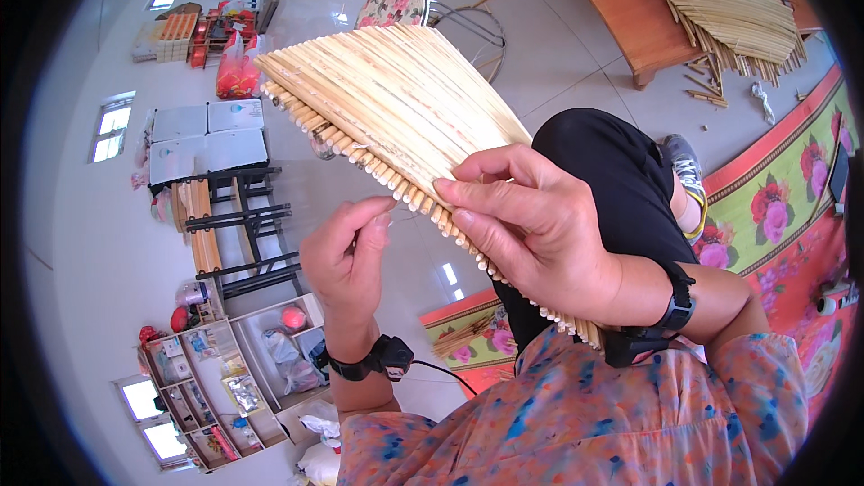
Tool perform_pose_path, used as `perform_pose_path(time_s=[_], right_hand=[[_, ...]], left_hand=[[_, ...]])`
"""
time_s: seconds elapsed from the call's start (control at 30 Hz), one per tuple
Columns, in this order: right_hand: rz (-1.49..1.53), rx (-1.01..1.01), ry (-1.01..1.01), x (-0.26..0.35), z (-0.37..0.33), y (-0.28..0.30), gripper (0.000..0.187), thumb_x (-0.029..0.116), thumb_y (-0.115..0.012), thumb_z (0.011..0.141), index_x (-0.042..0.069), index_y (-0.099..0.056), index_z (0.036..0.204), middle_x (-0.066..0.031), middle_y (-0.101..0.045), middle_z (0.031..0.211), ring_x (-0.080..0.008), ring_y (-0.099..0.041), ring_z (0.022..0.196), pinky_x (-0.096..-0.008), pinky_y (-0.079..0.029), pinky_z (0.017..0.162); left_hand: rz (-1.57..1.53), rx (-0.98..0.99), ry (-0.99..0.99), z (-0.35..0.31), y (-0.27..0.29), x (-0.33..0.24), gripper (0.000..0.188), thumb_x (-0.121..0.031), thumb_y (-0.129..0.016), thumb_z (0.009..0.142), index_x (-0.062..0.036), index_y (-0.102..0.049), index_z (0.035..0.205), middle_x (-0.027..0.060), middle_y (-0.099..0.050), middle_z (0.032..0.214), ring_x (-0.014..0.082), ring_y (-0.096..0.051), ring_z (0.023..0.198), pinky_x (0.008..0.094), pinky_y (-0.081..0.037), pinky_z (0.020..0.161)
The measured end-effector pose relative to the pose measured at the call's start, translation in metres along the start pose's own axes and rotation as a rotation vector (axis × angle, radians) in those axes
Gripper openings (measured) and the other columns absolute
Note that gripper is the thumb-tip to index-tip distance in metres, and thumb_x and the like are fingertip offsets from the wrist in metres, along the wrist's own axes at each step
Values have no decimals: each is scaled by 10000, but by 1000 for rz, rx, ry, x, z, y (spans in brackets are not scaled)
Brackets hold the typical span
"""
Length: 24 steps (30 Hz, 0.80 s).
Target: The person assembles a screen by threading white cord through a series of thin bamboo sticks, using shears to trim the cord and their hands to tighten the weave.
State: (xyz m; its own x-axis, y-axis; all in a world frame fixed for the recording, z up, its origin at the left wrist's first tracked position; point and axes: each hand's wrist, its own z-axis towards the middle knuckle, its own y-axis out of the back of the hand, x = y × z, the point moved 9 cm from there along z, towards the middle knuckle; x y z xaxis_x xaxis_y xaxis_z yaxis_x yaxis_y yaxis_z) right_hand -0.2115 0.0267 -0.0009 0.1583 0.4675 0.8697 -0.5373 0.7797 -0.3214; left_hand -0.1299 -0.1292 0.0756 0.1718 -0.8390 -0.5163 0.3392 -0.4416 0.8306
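Observation:
A flat panel of pale stalks (405,90), laid side by side in two crossing layers, is held up in front of me. Along its near edge runs a row of cut round stalk ends. My right hand (549,225) pinches this edge, thumb and fingers on either side, and also steadies the panel. Just left of the same edge, my left hand (346,256) has its thumb and forefinger pressed together. Whatever lies between those fingertips is too small to make out. A strap with a small dark device sits on each wrist.
A larger stalk panel (729,0) lies on a brown wooden table (603,9) at the far right. Behind my panel stands a round floral stool (393,4). Shelves (207,387) and folded black-legged furniture (247,225) line the left. Floral matting (765,207) covers the right side.

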Motion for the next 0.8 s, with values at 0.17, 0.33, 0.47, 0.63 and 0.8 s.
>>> perform_pose_path(time_s=[0.17, 0.33, 0.47, 0.63, 0.8], right_hand=[[-29, -8, 28, 0, 1, 4, 273, -46, -668, 845, 35, -701, 1104, -104, -606, 1013, -145, -627, 795, -240, -522, 659], [-26, -8, 30, 0, 2, 6, 279, -52, -670, 840, 31, -700, 1104, -107, -605, 1004, -146, -626, 783, -240, -523, 646], [-9, -7, 24, -1, 2, 6, 279, -54, -669, 839, 30, -700, 1104, -107, -603, 1002, -146, -624, 783, -242, -522, 646], [15, 19, 17, -1, 0, 0, 278, -53, -671, 836, 30, -702, 1099, -109, -599, 1002, -150, -625, 785, -241, -521, 645], [1, 6, 28, 0, 3, 5, 255, -50, -661, 838, 14, -691, 1083, -112, -597, 1002, -148, -624, 753, -252, -521, 628]], left_hand=[[100, -34, -183, 3, -1, -14, 160, 56, -634, 819, 3, -692, 958, 64, -570, 656, 114, -508, 541, 234, -369, 503], [87, -44, -214, 7, -2, -16, 146, 64, -636, 811, 9, -688, 936, 66, -566, 649, 123, -517, 546, 237, -369, 501], [26, -49, -212, 9, -5, -11, 131, 71, -634, 806, 21, -676, 919, 72, -564, 651, 127, -512, 548, 238, -369, 501], [5, -7, -196, 10, -11, -13, 37, 53, -643, 809, 40, -621, 835, 84, -556, 653, 117, -500, 557, 234, -365, 501], [38, 23, -143, 15, -15, -19, 44, 27, -649, 819, 18, -606, 821, 63, -553, 631, 105, -476, 524, 234, -355, 483]])
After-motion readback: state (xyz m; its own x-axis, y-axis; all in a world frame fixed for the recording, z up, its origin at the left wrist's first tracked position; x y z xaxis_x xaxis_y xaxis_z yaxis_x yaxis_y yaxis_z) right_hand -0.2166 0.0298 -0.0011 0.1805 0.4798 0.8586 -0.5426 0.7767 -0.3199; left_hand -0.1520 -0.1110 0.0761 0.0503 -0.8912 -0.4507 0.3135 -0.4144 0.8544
